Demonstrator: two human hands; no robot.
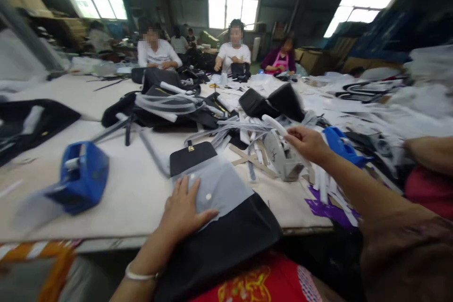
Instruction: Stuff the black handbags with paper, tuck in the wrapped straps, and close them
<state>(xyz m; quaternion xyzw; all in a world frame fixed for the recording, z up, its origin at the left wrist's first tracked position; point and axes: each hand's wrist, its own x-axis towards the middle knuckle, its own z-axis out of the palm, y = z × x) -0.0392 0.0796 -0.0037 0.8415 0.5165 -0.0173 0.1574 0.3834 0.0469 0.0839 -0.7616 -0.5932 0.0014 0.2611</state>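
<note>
A black bag (pixel 230 245) lies at the table's front edge and over my lap, its flap (pixel 191 158) with a gold clasp folded outward. On it rests a translucent grey sheet (pixel 226 188), through which round light spots show. My left hand (pixel 184 210) presses flat on the sheet and bag, fingers spread. My right hand (pixel 306 143) is at the top of a grey-white tape dispenser (pixel 283 155), with thumb and fingers pinched together. Whatever lies between those fingertips is too blurred to make out. A white curved strip (pixel 275 125) is just left of them.
A blue tape dispenser (pixel 85 174) stands at left, another blue one (pixel 341 144) beyond my right forearm. Black bags (pixel 159 104) and clear strips (pixel 244 125) are piled mid-table. Several people sit across the table; an arm (pixel 430 153) shows at right. Purple scraps (pixel 327 210) lie near the front edge.
</note>
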